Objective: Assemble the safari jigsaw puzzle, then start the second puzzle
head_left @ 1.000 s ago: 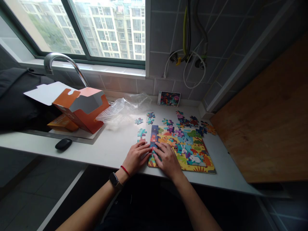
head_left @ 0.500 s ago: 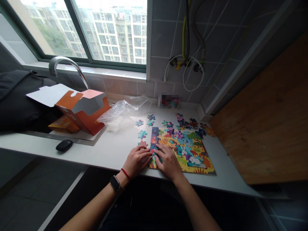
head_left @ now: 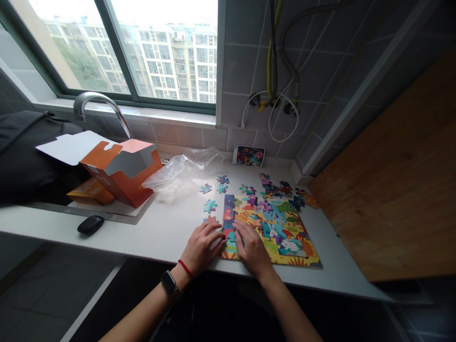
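Okay, we have our left hand point(head_left: 202, 248) and right hand point(head_left: 252, 248) spread flat on the puzzle point(head_left: 281, 229), pressing gently and evenly so the pieces point(head_left: 228, 213) sit snug.

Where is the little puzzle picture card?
In the head view, the picture card leans against the tile wall, right of the plastic bag, behind loose puzzle pieces.
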`<state>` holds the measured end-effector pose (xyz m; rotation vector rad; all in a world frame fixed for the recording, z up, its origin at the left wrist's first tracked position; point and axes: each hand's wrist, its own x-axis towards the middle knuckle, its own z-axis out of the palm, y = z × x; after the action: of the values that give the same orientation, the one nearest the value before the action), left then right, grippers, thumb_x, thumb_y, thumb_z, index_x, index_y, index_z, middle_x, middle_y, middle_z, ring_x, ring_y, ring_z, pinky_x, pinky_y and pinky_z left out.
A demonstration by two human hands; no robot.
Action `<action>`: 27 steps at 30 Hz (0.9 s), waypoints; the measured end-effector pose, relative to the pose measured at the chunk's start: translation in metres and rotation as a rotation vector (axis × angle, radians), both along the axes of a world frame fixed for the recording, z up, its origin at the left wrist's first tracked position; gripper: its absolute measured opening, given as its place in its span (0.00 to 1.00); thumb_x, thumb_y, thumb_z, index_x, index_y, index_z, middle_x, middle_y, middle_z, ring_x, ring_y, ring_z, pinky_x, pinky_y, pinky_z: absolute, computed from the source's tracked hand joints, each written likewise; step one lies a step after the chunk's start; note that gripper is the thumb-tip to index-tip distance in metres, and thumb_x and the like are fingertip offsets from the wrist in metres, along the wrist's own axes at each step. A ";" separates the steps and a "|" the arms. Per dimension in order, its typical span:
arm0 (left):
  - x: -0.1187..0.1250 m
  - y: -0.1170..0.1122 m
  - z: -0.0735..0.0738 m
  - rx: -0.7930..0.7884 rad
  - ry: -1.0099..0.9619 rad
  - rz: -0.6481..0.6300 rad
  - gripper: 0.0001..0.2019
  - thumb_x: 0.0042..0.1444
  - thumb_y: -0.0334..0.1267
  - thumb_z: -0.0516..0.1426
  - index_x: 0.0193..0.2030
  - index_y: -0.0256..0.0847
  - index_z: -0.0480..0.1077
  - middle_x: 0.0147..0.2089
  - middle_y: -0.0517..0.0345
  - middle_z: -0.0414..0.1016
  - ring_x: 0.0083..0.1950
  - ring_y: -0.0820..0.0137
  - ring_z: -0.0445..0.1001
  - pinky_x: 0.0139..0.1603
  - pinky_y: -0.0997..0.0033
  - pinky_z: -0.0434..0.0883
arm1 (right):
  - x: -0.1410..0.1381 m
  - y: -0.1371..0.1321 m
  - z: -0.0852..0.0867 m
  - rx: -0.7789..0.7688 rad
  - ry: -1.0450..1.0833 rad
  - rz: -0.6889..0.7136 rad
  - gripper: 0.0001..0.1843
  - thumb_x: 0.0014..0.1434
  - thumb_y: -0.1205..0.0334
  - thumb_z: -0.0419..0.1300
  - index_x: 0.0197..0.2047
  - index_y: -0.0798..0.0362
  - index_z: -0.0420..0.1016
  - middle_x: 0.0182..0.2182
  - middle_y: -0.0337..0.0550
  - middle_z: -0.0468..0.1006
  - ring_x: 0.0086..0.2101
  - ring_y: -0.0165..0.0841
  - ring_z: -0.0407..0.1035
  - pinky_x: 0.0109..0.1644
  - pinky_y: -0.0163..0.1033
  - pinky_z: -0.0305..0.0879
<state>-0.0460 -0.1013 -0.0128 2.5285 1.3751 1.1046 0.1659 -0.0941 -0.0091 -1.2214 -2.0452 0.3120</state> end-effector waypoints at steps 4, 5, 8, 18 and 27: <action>-0.001 0.001 0.001 -0.022 -0.031 -0.025 0.07 0.67 0.38 0.61 0.49 0.45 0.78 0.56 0.48 0.80 0.61 0.56 0.76 0.61 0.50 0.78 | 0.004 0.002 -0.006 0.007 0.082 -0.051 0.28 0.65 0.76 0.48 0.62 0.53 0.76 0.54 0.52 0.82 0.55 0.41 0.77 0.63 0.51 0.75; -0.001 0.002 0.000 -0.022 -0.036 -0.035 0.07 0.66 0.38 0.61 0.49 0.45 0.78 0.56 0.48 0.81 0.62 0.55 0.75 0.62 0.49 0.77 | 0.005 0.002 -0.007 0.004 0.080 -0.049 0.30 0.63 0.77 0.48 0.63 0.52 0.76 0.53 0.52 0.82 0.55 0.41 0.77 0.64 0.52 0.74; -0.002 0.003 -0.002 -0.028 -0.034 -0.048 0.07 0.66 0.37 0.60 0.48 0.45 0.79 0.57 0.49 0.81 0.65 0.54 0.73 0.65 0.46 0.76 | 0.006 0.002 -0.008 0.003 0.065 -0.014 0.33 0.60 0.80 0.48 0.62 0.51 0.77 0.53 0.51 0.83 0.54 0.41 0.76 0.65 0.54 0.73; -0.002 0.004 -0.001 0.001 -0.052 -0.020 0.08 0.68 0.37 0.57 0.51 0.44 0.76 0.56 0.50 0.80 0.65 0.53 0.72 0.64 0.45 0.75 | 0.003 0.001 -0.004 0.005 0.037 -0.001 0.29 0.58 0.81 0.48 0.55 0.53 0.79 0.50 0.51 0.83 0.53 0.41 0.76 0.64 0.51 0.72; -0.003 0.003 -0.009 0.039 -0.028 0.012 0.17 0.67 0.29 0.51 0.58 0.44 0.71 0.57 0.49 0.80 0.64 0.54 0.74 0.63 0.48 0.75 | 0.004 -0.004 0.004 0.019 0.149 -0.014 0.25 0.57 0.81 0.49 0.47 0.52 0.80 0.41 0.48 0.82 0.45 0.39 0.76 0.53 0.44 0.75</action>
<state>-0.0493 -0.0978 -0.0220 2.5250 1.3770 1.1755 0.1696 -0.0981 -0.0054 -1.1652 -1.9075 0.3654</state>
